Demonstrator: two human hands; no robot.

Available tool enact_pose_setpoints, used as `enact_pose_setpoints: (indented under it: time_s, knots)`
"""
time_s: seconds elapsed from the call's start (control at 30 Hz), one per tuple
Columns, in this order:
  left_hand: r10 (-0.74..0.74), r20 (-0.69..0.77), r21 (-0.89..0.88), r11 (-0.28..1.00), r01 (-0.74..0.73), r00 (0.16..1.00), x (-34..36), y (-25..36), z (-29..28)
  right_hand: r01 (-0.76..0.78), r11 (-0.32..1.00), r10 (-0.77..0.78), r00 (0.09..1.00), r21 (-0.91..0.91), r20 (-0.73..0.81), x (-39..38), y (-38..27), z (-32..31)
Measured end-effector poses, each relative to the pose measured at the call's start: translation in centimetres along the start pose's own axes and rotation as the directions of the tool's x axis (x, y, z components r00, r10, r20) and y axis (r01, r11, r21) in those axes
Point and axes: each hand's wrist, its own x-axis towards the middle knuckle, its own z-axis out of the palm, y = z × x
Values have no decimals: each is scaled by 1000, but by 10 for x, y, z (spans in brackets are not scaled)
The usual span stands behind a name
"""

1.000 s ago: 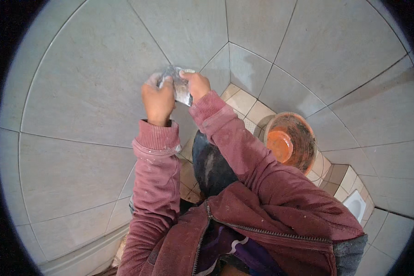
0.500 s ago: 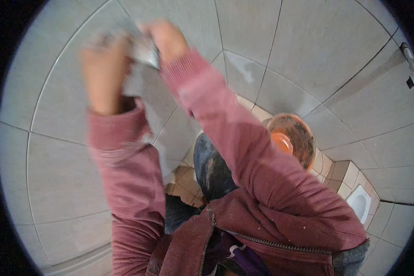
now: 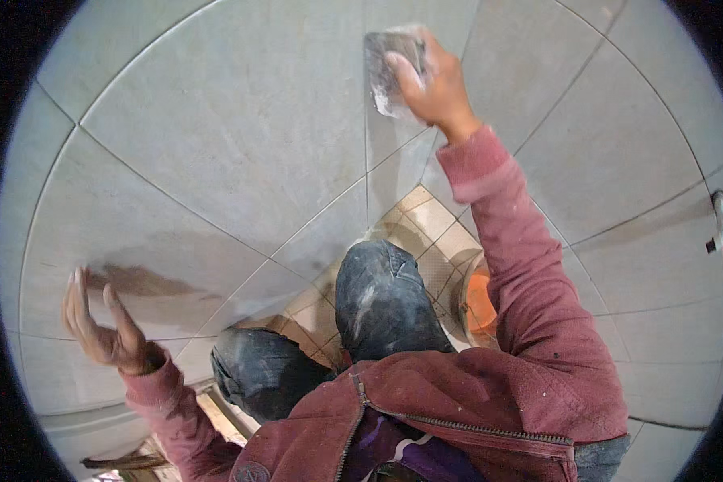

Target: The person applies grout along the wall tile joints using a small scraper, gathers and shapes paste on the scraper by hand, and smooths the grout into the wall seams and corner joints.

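My right hand (image 3: 442,84) is closed around a flat, rectangular grey scraper (image 3: 381,74), the thumb pressed along its face. White paste smears its lower edge and part of the fingers. The scraper is against or very near the grey tiled wall (image 3: 257,104), beside an upright joint; contact is hard to tell. Over at the left, my left hand (image 3: 104,325) is empty, with its fingers stretched upward and the thumb apart. It is close to the lower wall tiles and its shadow falls there.
An orange bucket (image 3: 479,304), partly covered by my right sleeve, stands on the beige tiled floor (image 3: 430,217) by the wall corner. A pipe fitting (image 3: 719,221) sticks out of the right wall. My bent knees (image 3: 381,293) are below the wall.
My hands were together at the upper left, around a pale, blurred object. They have parted: the right has swung rightward with the scraper, the left has dropped down and opened.
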Motion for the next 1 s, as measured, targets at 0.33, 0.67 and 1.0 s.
enact_pose_setpoints:
  time_s: [0.33, 0.67, 1.0]
  knots:
    - [16, -38, 15, 1000, -15, 999, -16, -7, -5, -169, 915, 352, 775, -366, 525, -164, 42, 52]
    - [116, 31, 28, 993, -116, 993, 22, -11, 63, -351, 930, 360, 930, -107, 73, -142, 24, 40]
    - [96, 48, 122, 987, -101, 994, -7, -32, 108, -744, 629, 776, 616, -225, 135, -254, -14, 177]
